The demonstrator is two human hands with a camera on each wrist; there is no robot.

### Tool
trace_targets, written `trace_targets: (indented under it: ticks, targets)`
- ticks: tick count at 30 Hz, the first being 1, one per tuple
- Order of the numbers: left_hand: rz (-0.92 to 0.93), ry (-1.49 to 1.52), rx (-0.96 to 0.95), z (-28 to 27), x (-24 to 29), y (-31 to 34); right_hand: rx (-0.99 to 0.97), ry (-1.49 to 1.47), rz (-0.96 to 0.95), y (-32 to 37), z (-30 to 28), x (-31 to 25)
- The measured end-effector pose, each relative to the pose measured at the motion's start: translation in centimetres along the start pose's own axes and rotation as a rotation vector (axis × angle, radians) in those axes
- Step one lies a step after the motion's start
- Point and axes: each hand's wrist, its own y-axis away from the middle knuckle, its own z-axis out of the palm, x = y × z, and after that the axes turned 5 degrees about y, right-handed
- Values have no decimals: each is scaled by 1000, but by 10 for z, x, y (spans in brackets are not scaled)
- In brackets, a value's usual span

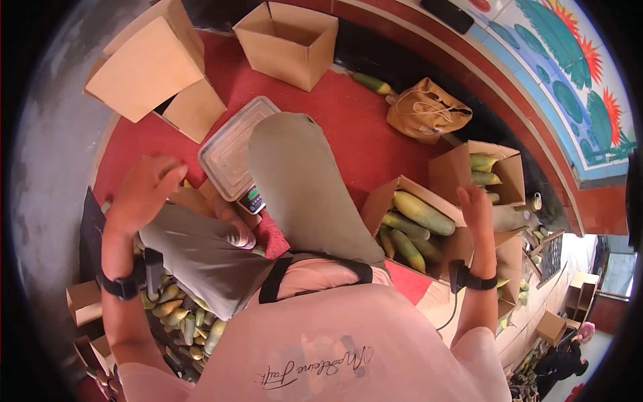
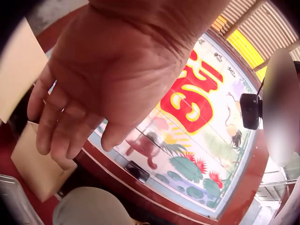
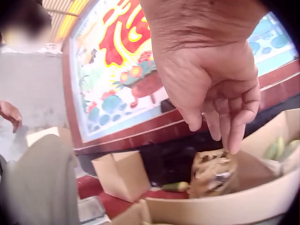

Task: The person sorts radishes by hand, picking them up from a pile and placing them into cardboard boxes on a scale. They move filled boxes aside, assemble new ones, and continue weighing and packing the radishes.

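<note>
My left hand (image 1: 143,195) is raised at the left, beside my left knee, and holds nothing. In the left wrist view its palm shows, with the fingers (image 2: 61,131) loosely bent. My right hand (image 1: 477,209) hangs empty above the cardboard boxes at the right, its fingers (image 3: 236,126) pointing down, relaxed. Close by it is an open cardboard box (image 1: 375,208) with several long green-yellow melons (image 1: 422,213) in it. Behind that, a second box (image 1: 450,173) also holds melons (image 1: 483,163). Between my legs sits a small scale (image 1: 252,199) with a lit green display.
A clear plastic tray (image 1: 218,157) lies by my knee. Cardboard boxes (image 1: 288,53) stand on the red mat (image 1: 348,120) ahead. A brown drawstring bag (image 1: 429,114) and a single melon (image 1: 370,83) lie near the tiled wall. Many smaller melons (image 1: 191,325) are heaped at my left.
</note>
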Motion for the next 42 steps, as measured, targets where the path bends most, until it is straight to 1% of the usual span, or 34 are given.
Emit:
trace_targets:
  ticks: [1,2,4,5,6,7,8,9,10,11,12,14,16,18,19,20,21,22,23,25,26,27,28,30,32,33,35,36,38,39,41,42]
  targets:
    - [-3,-43,46,3,-21,9,28,-92,-84,-5,-7,-31]
    - [-9,-42,47,9,-38,19,54,-184,-165,-9,-13,-60]
    - [-52,-138,296,23,-69,35,107,-357,-230,-13,-24,-116]
    - [-53,-136,297,29,-84,40,84,-378,-253,-20,-26,-131]
    - [-11,-197,378,35,-99,44,61,-399,-274,-27,-27,-145]
    - [29,-257,457,41,-111,48,81,-424,-309,-33,-31,-163]
    - [27,-253,456,49,-123,50,100,-449,-344,-38,-35,-181]
    - [81,-333,541,56,-134,51,96,-444,-346,-45,-38,-198]
    - [132,-414,629,58,-141,55,79,-579,-347,-52,-41,-215]
    - [87,-415,628,60,-141,58,60,-715,-348,-59,-40,-230]
    - [76,-412,630,59,-140,60,51,-712,-355,-65,-33,-242]
    - [99,-463,657,56,-139,65,-54,-830,-286,-77,-10,-263]
    - [58,-425,655,57,-146,71,-127,-601,-366,-116,56,-244]
    - [30,-409,672,57,-150,77,-384,-363,-178,-125,110,-231]
    - [20,-402,678,58,-150,79,-523,-25,-257,-136,147,-209]
    - [6,-403,683,58,-150,80,-642,355,-408,-147,184,-188]
    - [-4,-411,687,58,-149,82,-739,654,-590,-157,220,-167]
    - [-16,-421,690,59,-149,84,-791,773,-657,-153,242,-154]
    - [-43,-417,685,60,-150,85,-819,758,-568,-142,254,-141]
    - [-61,-418,683,58,-150,87,-748,658,-214,-116,272,-117]
    - [-56,-413,675,56,-150,87,-797,725,-116,-110,279,-107]
    - [-50,-410,675,55,-150,87,-1187,1036,-76,-121,291,-98]
    - [-51,-413,676,55,-151,87,-971,831,-165,-101,280,-73]
    - [-69,-382,661,53,-149,86,-1263,1080,-214,-98,289,-58]
    - [-74,-384,667,53,-150,84,-1367,1070,-217,-81,249,-96]
    - [-81,-368,671,54,-150,83,-1373,615,-24,-94,266,-41]
    - [-89,-359,676,55,-149,83,-1351,174,140,-106,283,8]
    - [-92,-364,676,55,-149,82,-1302,375,-131,-98,272,-5]
    - [-106,-371,680,56,-149,83,-1234,577,-433,-91,255,-22]
    - [-111,-367,686,56,-149,84,-1213,738,-604,-88,246,-33]
    - [-109,-358,687,54,-152,85,-1174,903,-806,-73,215,-75]
    - [-131,-368,700,54,-152,87,-1142,870,-699,-60,190,-102]
